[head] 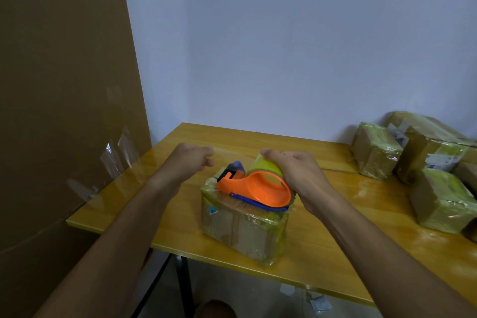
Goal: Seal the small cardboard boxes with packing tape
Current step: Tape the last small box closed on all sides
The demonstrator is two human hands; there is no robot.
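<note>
A glossy yellow wooden table [322,253] stood against a pale wall [284,46], with a big cardboard sheet [64,85] leaning at its left. The taped box [242,227] sat near the front edge. The right hand [299,175] gripped the orange tape dispenser [258,188] on top; the left hand [191,157] hovered, fingers loosely curled, holding nothing. Sealed boxes [413,162] were piled at right.

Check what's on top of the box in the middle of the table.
On the box sits an orange tape dispenser with its tape roll, gripped by the right hand. The left hand hovers beside it, holding nothing. The box top under the dispenser is hidden.
</note>
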